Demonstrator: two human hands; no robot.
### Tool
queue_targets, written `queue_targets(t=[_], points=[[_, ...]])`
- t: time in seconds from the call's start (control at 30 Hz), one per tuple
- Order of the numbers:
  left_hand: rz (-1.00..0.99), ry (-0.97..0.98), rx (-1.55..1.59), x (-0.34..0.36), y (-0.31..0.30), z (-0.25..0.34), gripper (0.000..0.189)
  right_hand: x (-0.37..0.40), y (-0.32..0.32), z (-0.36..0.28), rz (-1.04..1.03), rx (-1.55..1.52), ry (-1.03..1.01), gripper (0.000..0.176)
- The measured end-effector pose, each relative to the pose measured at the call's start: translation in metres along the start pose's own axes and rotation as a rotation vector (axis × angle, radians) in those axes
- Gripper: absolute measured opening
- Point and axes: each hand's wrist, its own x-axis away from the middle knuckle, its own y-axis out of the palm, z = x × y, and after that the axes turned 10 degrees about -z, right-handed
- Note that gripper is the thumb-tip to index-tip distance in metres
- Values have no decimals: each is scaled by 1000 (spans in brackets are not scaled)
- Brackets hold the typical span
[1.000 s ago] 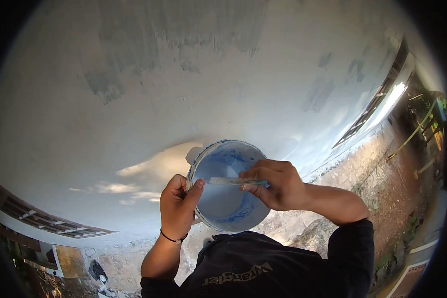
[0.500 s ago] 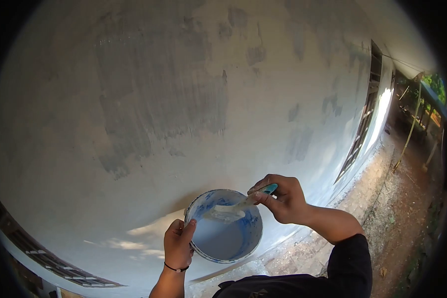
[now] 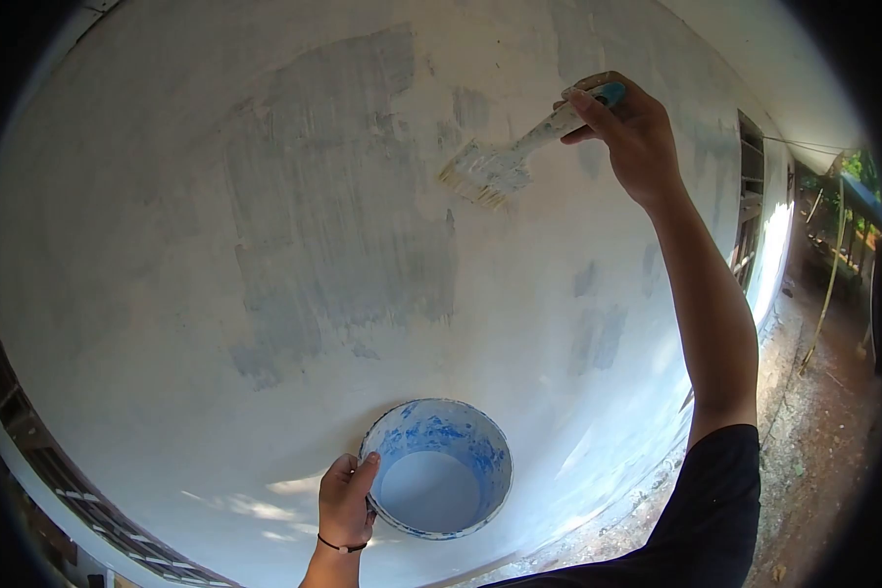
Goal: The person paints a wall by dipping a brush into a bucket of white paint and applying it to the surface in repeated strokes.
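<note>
My left hand grips the rim of a round bucket at its left side, thumb over the edge. Pale liquid paint lies in the bucket, and blue smears mark its inner wall. Up at the right, my right hand is closed round the handle of a wide paintbrush. The brush's bristles point down and left, in front of or against the wall; I cannot tell if they touch. Grey streaked patches show on the whitish wall left of the brush.
A barred window is set in the wall at the right, and another curves along the lower left. Rough ground and a leaning pole lie at the right. An overhang spans the upper right.
My right hand has lifted the brush out of the bucket, up to the upper wall. The bucket in my left hand sits slightly lower in view. The view has shifted a little upward.
</note>
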Motion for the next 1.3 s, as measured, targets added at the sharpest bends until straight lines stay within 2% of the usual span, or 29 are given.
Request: queue_targets(t=[0.03,0.1,0.13,0.2,0.3,0.33,0.37,0.43,0.47,0.63,0.73,0.83,0.87,0.97,1.0,1.03,1.1,1.17,1.3], points=[[1,3,0,2,1,0,33,-11,0,-3,0,-1,-3,21],[23,-25,-12,2,2,-1,35,-29,-1,-13,-41,248,-6,20],[23,-23,-14,-1,2,-4,35,-33,0,-19,-39,247,-8,20],[11,38,34,-8,0,-11,33,-40,3,-28,13,290,-185,18],[34,30,37,-14,1,-13,32,-30,12,-28,135,403,-296,13],[32,29,37,-14,0,-13,32,-25,18,-24,141,511,-471,12],[26,23,29,-15,-1,-14,31,-17,26,-16,145,619,-648,13],[15,13,20,-16,-1,-15,30,16,44,4,51,670,-700,19],[32,-11,2,-16,0,-14,29,33,54,16,-13,761,-810,20],[29,-33,-28,-21,-1,-15,28,131,79,41,-125,947,-892,16],[9,-61,-46,-25,-4,-13,27,145,72,30,-185,880,-857,17],[20,-70,-59,-30,-7,-16,28,132,48,4,-179,533,-479,23],[11,-72,-56,-28,-7,-18,28,121,37,2,-171,475,-435,24],[-10,-75,-45,-29,-8,-17,29,77,18,-3,-209,477,-164,19],[-21,-67,-35,-29,-9,-16,30,58,13,2,-236,463,-180,14],[-23,-71,-38,-29,-9,-15,30,40,11,8,-180,382,-87,9],[-23,-79,-42,-27,-8,-16,30,6,6,6,-111,386,59,13],[-16,-85,-50,-25,-6,-13,30,-20,1,7,-84,430,95,16],[-27,-66,-29,-23,-8,-12,29,-46,4,-9,85,230,-38,14]])
